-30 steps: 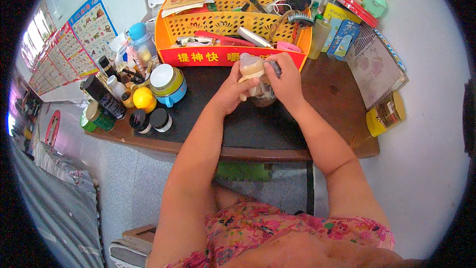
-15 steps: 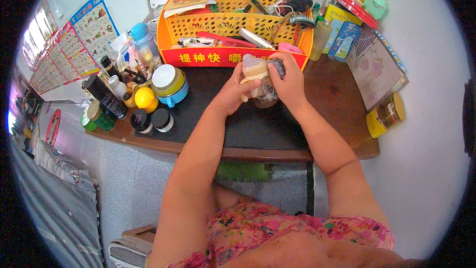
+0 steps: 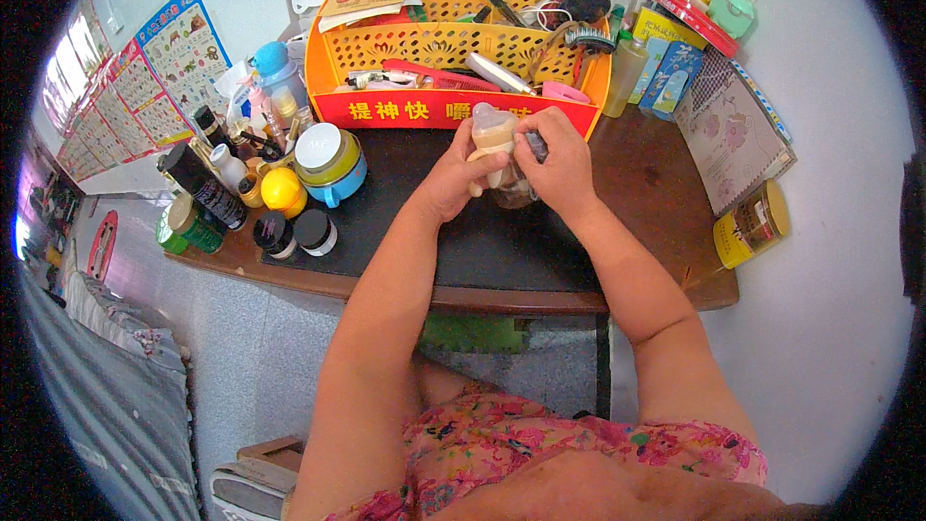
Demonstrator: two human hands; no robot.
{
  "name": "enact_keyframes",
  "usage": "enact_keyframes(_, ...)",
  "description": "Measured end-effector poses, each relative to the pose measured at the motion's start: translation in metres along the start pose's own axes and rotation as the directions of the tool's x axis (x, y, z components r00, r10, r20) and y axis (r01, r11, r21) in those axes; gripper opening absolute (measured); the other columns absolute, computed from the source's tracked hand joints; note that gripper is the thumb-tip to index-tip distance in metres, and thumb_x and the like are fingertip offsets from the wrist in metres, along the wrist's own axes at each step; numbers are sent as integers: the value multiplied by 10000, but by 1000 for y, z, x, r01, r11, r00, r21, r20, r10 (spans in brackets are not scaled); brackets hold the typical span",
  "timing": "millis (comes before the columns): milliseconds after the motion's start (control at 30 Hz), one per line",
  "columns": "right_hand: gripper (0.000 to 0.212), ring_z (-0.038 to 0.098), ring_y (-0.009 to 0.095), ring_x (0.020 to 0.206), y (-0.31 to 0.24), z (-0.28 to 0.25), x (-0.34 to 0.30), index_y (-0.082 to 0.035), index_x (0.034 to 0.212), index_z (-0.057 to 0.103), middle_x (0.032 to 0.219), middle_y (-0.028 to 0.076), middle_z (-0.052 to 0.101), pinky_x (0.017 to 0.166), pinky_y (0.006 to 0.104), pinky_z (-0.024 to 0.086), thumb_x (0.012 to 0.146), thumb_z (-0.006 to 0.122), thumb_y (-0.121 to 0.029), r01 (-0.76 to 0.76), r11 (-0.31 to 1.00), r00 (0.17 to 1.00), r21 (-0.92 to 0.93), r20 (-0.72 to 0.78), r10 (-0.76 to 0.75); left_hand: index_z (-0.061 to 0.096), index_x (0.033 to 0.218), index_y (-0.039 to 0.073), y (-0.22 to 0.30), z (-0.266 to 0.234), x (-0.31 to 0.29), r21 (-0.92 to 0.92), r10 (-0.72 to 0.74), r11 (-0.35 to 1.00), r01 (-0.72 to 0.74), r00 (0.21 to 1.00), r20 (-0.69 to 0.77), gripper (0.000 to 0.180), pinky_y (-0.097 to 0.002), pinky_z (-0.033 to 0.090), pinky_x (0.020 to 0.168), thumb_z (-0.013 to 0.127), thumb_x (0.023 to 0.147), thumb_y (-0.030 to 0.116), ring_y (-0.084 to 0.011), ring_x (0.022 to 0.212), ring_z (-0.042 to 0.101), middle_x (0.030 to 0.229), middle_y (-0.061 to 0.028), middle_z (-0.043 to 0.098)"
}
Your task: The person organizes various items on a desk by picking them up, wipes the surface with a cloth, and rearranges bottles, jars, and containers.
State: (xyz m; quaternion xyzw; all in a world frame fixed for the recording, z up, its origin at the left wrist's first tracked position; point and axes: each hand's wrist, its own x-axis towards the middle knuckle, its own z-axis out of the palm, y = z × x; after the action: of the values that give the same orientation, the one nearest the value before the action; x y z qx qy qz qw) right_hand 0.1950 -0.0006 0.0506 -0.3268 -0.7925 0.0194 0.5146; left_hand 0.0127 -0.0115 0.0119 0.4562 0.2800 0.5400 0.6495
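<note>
Before the yellow perforated plastic organiser with a red front [image 3: 413, 116], my left hand [image 3: 451, 180] wraps a clear bottle with a beige collar and translucent domed top [image 3: 495, 133]. My right hand [image 3: 561, 167] pinches a small dark-grey wad [image 3: 537, 146] beside it. Should my left grip loosen, the bottle could twist or tip toward the organiser.

1. The organizer [image 3: 410, 113] stands on the desk [image 3: 415, 241], toward the back.
2. In the organizer: a comb [image 3: 453, 78].
3. Before it: a bottle [image 3: 495, 133], between the left hand [image 3: 451, 178] and right hand [image 3: 561, 172].
4. Left of it, farther forward: a cup [image 3: 331, 177], a can [image 3: 204, 187].
5. Right of it: a booklet [image 3: 730, 130]; farther forward, a canister [image 3: 751, 227].
</note>
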Motion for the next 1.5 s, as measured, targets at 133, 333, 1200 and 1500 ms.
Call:
enact_keyframes(133, 135, 656, 326, 839, 2, -1, 2, -41, 951, 633, 900, 127, 627, 746, 390, 525, 852, 709, -92, -30, 999, 999, -36, -43, 29, 275, 1556, 123, 7, 7, -4, 29, -6, 1000, 6, 1000, 4, 945, -399, 478, 1046, 858, 816, 202, -255, 1313, 536, 1430, -99, 514)
enact_keyframes(333, 139, 660, 328, 831, -1, 1, 0, -56, 938, 635, 889, 125, 629, 740, 387, 529, 838, 718, -106, 10, 999, 1000, -54, -25, -12, 265, 1569, 132, -1, 2, -1, 36, 39, 999, -39, 999, 5, 929, -377, 496, 1005, 834, 839, 209, -241, 1271, 555, 1422, -87, 521)
enact_keyframes(1200, 164, 663, 364, 862, -5, -1, 0, -62, 934, 637, 911, 138, 637, 756, 443, 546, 839, 712, -172, -19, 999, 1000, -39, 19, 20, 261, 1568, 136, 5, 4, -5, 20, 8, 1000, -8, 1000, 18, 940, -382, 477, 1024, 841, 830, 186, -243, 1297, 541, 1423, -82, 524)
enact_keyframes(1500, 124, 660, 330, 874, -3, -1, -2, -47, 946, 628, 916, 133, 630, 778, 392, 530, 856, 695, -100, -12, 999, 999, -44, 34, 14, 266, 1563, 126, 8, 7, -6, 32, -23, 999, 23, 1000, 7, 924, -380, 456, 1070, 837, 839, 177, -241, 1328, 527, 1433, -90, 521)
